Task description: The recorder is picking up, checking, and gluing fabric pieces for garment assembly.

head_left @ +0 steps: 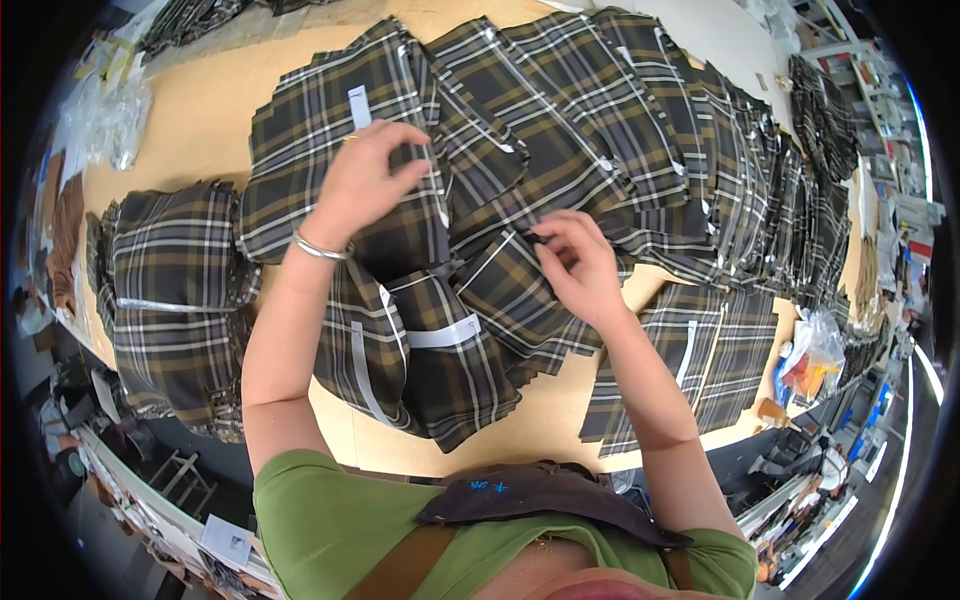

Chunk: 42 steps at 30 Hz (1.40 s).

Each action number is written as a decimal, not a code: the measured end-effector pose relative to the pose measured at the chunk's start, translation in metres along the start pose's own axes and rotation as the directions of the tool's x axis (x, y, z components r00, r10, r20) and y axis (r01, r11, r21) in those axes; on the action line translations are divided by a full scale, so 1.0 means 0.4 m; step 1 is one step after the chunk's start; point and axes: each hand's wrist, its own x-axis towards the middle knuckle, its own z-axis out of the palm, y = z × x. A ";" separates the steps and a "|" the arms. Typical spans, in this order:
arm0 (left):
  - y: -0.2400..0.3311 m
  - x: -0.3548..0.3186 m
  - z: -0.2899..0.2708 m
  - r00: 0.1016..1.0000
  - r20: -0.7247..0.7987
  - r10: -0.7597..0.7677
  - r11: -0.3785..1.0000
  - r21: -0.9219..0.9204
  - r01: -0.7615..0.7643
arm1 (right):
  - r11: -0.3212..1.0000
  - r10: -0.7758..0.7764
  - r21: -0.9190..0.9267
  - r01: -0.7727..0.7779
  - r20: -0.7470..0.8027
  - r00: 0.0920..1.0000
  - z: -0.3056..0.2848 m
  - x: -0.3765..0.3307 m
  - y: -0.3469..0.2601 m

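Over a stack of dark plaid fabric panels (300, 130) at the upper left is my left hand (368, 180), its thumb and fingers apart and nothing seen between them. A white paper strip (359, 106) lies on that stack, just beyond the fingers. My right hand (582, 268) is closed at the upper edge of a plaid fabric piece (515, 275) in the middle, fingertips pinching its dark edge. Closer to me are two folded plaid pieces, one with a pale paper band (440, 333). More plaid panels (560, 110) overlap in a fan beyond my hands.
A tied plaid bundle (175, 300) stands at the left of the wooden table (200, 130). Further plaid stacks (740, 170) crowd the right side. Flat plaid panels (660, 370) lie near right, beside a clear plastic bag (815, 345). More plastic (110, 115) is at far left.
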 end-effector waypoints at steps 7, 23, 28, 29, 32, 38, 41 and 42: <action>-0.126 -0.115 -0.055 0.983 -0.044 -0.177 0.982 -0.077 0.173 | 0.947 -0.103 -0.313 0.068 -0.097 0.990 -0.105 -0.214 -0.001; 0.191 -0.161 -0.058 0.997 -0.077 0.009 0.999 0.047 -0.005 | 0.917 0.303 -0.183 -0.356 -0.264 0.916 -0.066 -0.837 -0.068; 0.366 -0.241 -0.078 0.994 0.029 0.104 0.992 0.073 -0.106 | 0.924 0.329 -0.113 -0.366 -0.254 0.910 -0.047 -0.930 -0.050; 0.372 -0.256 -0.076 0.993 0.028 0.114 0.990 0.081 -0.115 | 0.930 0.317 -0.098 -0.353 -0.265 0.910 -0.047 -0.940 -0.045; 0.411 -0.315 -0.053 0.993 0.057 0.107 0.989 -0.113 -0.100 | 0.935 0.314 -0.076 -0.345 -0.272 0.910 -0.060 -0.980 -0.048; 0.524 -0.426 -0.027 0.989 0.126 0.082 0.996 -0.035 -0.078 | 0.940 0.305 -0.055 -0.336 -0.299 0.904 -0.063 -1.099 -0.004; 0.573 -0.451 -0.007 0.972 0.195 0.132 0.990 -0.069 -0.121 | 0.939 0.306 -0.050 -0.340 -0.326 0.894 -0.051 -1.160 0.004; 0.575 -0.455 0.001 0.968 0.192 0.162 0.987 -0.023 -0.161 | 0.945 0.297 -0.024 -0.326 -0.355 0.886 -0.050 -1.180 0.004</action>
